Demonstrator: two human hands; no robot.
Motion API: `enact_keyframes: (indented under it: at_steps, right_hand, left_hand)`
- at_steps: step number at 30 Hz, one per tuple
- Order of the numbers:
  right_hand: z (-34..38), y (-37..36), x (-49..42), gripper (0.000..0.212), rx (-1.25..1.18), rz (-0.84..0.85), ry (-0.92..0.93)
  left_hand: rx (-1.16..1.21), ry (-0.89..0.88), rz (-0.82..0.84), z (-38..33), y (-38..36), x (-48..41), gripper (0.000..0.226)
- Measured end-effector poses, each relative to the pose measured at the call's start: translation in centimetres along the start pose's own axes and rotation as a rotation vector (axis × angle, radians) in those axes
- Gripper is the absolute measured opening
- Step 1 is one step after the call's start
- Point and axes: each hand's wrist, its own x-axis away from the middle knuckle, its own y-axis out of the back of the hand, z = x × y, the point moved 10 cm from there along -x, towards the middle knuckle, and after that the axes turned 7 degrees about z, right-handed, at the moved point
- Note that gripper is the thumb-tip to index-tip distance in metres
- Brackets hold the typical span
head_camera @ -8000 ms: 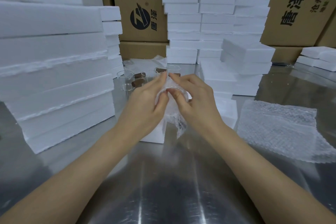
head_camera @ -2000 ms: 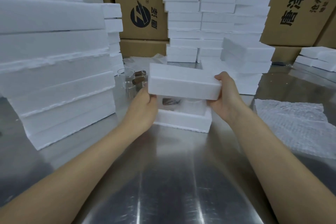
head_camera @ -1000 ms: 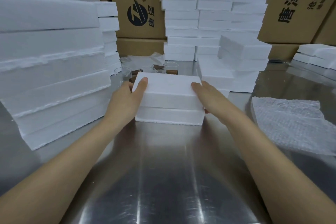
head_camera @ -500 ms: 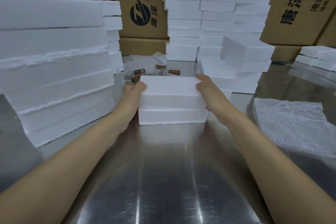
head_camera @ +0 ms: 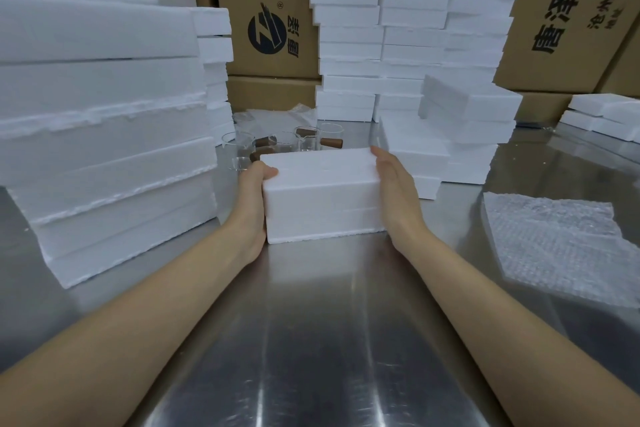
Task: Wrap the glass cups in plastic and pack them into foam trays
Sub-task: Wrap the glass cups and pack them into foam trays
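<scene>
A closed white foam tray box [head_camera: 322, 194], two halves stacked, sits on the steel table [head_camera: 322, 340] in front of me. My left hand [head_camera: 254, 198] grips its left end, thumb curled over the top edge. My right hand [head_camera: 394, 191] presses flat against its right end with straight fingers. Behind the box stand several bare glass cups [head_camera: 306, 139] with brown wooden handles. Whatever is inside the box is hidden.
Tall stacks of large foam slabs [head_camera: 104, 135] crowd the left. More foam tray stacks [head_camera: 412, 31] rise behind and to the right, with cardboard cartons [head_camera: 266, 10] at the back. A pile of bubble wrap sheets [head_camera: 561, 246] lies on the right.
Earlier I wrapped a cup, then lowered a foam lid onto the tray. Since half a second ago the hands shifted slightly along the box ends; the box stays closed on the table.
</scene>
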Motion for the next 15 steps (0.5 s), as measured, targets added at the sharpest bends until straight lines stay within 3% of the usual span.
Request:
enact_keyframes:
  at_steps: [5, 9, 13, 15]
  right_hand:
    - [-0.2, 1.2, -0.1, 0.022, -0.064, -0.231, 0.041]
    - [0.0, 0.8, -0.8, 0.032, -0.054, -0.246, 0.074]
    - [-0.1, 0.9, -0.9, 0.029, -0.020, -0.254, 0.072]
    - [0.2, 1.0, -0.8, 0.025, 0.011, -0.273, 0.099]
  left_hand:
    - [0.048, -0.186, -0.101, -1.5, -0.3, -0.9, 0.019]
    - [0.041, -0.258, -0.141, -2.2, -0.5, -1.5, 0.030]
    - [0.048, -0.289, -0.271, -2.3, 0.5, -2.1, 0.017]
    - [-0.005, -0.280, -0.344, -2.2, 1.0, -2.1, 0.027]
